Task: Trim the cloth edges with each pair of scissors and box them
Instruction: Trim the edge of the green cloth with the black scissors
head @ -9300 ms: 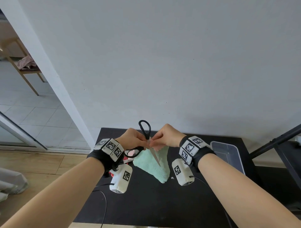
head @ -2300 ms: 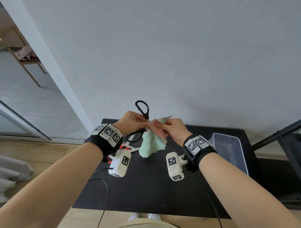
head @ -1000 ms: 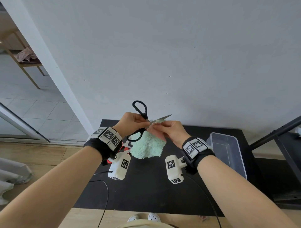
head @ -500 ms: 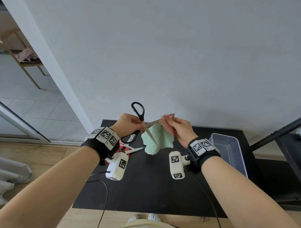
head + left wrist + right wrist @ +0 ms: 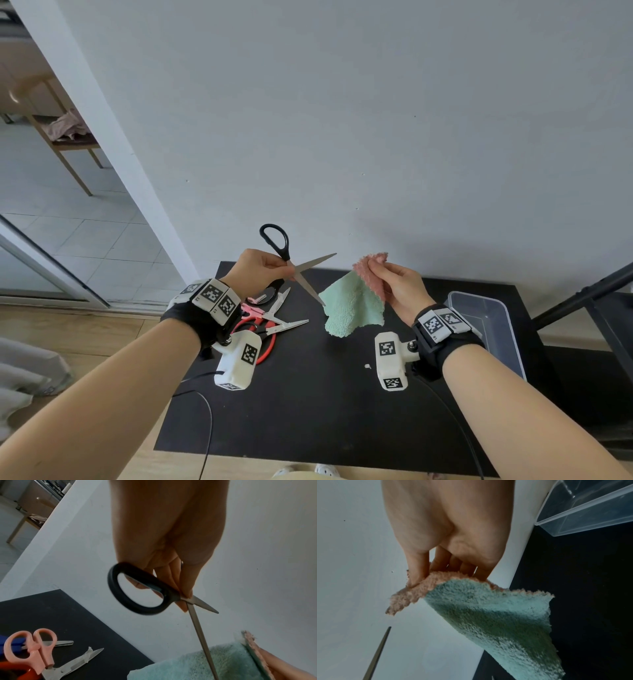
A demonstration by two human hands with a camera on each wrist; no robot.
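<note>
My left hand (image 5: 260,274) holds the black-handled scissors (image 5: 291,263) up above the black table (image 5: 308,394), pinching them near the pivot (image 5: 181,596), and their blades stand spread wide apart. To the right, my right hand (image 5: 394,284) pinches the top corner of a mint-green cloth with a pink back (image 5: 356,305), which hangs free (image 5: 496,622). One blade tip lies close to the cloth's left edge. Whether it touches cannot be told.
Several other scissors lie on the table's left: a pink pair (image 5: 30,654), a steel pair (image 5: 284,318) and a red-handled pair (image 5: 265,346). A clear plastic box (image 5: 486,325) stands empty at the right edge (image 5: 583,511). A small cloth scrap (image 5: 367,366) lies mid-table. A wall rises just behind.
The two hands have drawn apart: the right hand carried the cloth to the right, off the blades. The scissors' blades have spread wider.
</note>
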